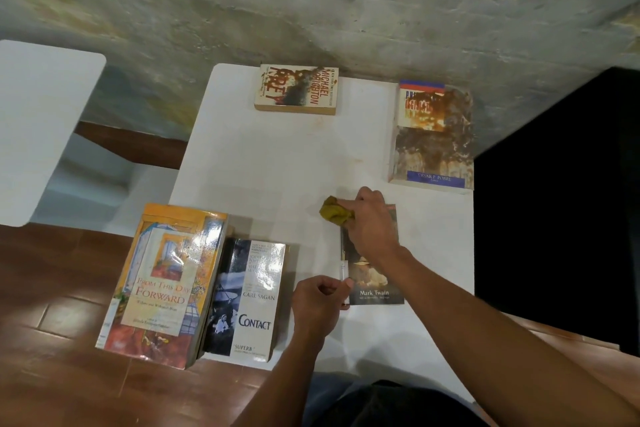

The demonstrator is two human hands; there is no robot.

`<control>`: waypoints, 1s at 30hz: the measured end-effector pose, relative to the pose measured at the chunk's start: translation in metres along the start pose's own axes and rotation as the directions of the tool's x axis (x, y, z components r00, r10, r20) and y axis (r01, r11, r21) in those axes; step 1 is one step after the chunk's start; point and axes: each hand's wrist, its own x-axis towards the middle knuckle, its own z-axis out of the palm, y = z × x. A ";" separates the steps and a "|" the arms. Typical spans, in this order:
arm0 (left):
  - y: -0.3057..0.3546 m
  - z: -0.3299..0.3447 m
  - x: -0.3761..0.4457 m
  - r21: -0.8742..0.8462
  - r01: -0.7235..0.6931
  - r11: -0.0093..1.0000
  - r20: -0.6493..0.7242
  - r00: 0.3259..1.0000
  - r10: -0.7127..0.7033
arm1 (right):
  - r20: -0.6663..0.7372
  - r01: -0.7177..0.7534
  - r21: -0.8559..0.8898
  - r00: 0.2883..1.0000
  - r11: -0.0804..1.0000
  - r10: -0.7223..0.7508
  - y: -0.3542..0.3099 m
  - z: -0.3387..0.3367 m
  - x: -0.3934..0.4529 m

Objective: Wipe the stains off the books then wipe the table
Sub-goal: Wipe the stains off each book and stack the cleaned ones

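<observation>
The right hand (372,222) has its grip clamped on a wadded yellow cloth (336,211), pressing it at the top left corner of the Twain book (375,282), forearm running in from the lower right of the frame. The left hand (318,303), fingers curled, pinches that book's lower left edge, just right of centre. On the white worktop (263,163), two books, Forward (162,281) and Contact (249,298), lie touching at lower left; Prey (296,88) lies at top centre and a heavily stained book (433,135) at upper right.
</observation>
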 end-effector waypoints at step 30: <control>0.000 -0.008 -0.007 -0.322 0.142 0.936 0.069 0.990 -0.126 | -0.034 0.083 0.293 0.996 0.953 -0.077 0.013 0.001 -0.080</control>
